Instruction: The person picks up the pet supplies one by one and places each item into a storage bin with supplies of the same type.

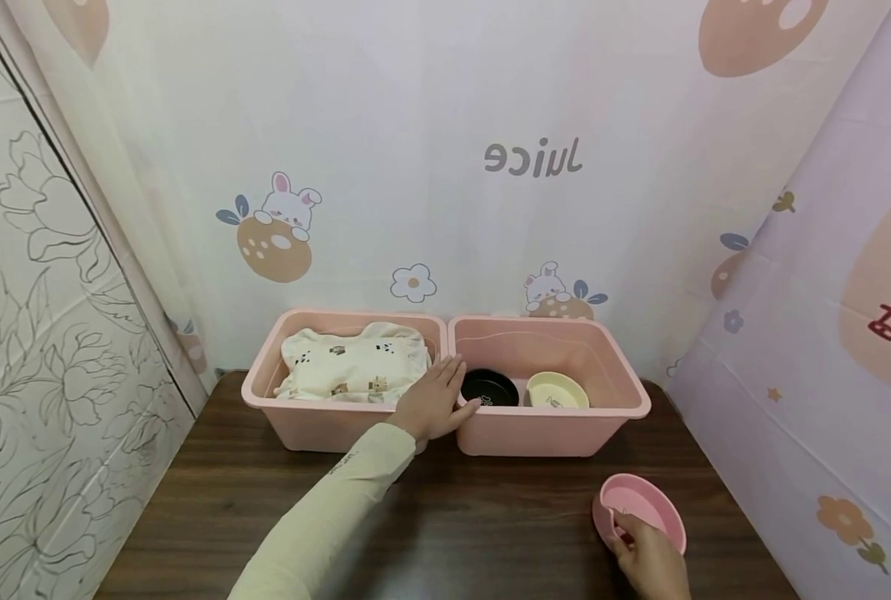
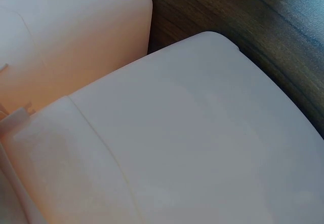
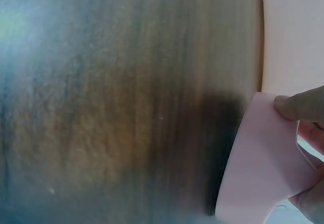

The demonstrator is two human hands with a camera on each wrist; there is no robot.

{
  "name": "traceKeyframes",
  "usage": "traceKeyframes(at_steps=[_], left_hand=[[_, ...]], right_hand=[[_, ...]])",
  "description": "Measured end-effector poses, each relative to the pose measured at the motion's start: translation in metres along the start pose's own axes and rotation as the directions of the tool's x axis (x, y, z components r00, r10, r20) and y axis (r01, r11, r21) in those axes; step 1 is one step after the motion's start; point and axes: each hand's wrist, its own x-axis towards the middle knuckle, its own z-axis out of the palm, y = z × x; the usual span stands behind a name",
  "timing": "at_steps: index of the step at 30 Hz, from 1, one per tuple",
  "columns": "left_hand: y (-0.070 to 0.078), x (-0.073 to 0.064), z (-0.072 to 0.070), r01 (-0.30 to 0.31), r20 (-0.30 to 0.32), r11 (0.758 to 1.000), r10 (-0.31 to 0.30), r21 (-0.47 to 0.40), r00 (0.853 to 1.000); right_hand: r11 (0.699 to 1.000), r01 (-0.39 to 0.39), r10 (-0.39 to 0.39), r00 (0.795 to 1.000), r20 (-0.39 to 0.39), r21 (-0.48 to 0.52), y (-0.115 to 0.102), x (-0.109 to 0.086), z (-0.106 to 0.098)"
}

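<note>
In the head view my right hand [image 1: 648,557] pinches the near-left edge of a pink bowl [image 1: 646,503], above the right front of the table. Up close in the right wrist view, the thumb [image 3: 287,107] presses the bowl's pink wall [image 3: 260,158]. My left hand [image 1: 432,403], fingers straight, rests on the adjoining rims of two pink bins. Inside the right bin [image 1: 558,433] are a black bowl [image 1: 493,387] and a pale yellow bowl [image 1: 558,388]. Folded cream cloth [image 1: 355,362] with small prints fills the left bin [image 1: 325,429].
The bins stand side by side at the back of a dark wooden table [image 1: 490,525], against a printed curtain [image 1: 415,167]. Curtains also hang along the left and right sides. Smooth outer walls of the bins [image 2: 192,127] occupy most of the left wrist view.
</note>
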Motion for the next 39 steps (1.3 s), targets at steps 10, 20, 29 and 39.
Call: traceKeyframes(at_steps=[10, 20, 29, 39], left_hand=[[-0.001, -0.001, 0.0, 0.009, 0.009, 1.0, -0.009, 0.002, 1.0], [0.0, -0.003, -0.001, 0.01, 0.011, 1.0, -0.01, 0.0, 1.0], [0.001, -0.002, -0.003, 0.013, 0.017, 1.0, -0.013, 0.004, 1.0], [0.001, 0.0, -0.002, 0.003, 0.001, 1.0, -0.003, 0.006, 1.0]], right_hand=[[0.999, 0.046, -0.046, 0.994, -0.101, 0.002, -0.014, 0.01, -0.024], [0.99, 0.137, -0.138, 0.968, -0.209, -0.02, -0.029, 0.023, -0.054], [0.985, 0.172, -0.169, 0.951, -0.261, -0.01, -0.045, 0.035, -0.079], [0.959, 0.28, -0.278, 0.904, -0.324, -0.04, -0.071, 0.053, -0.102]])
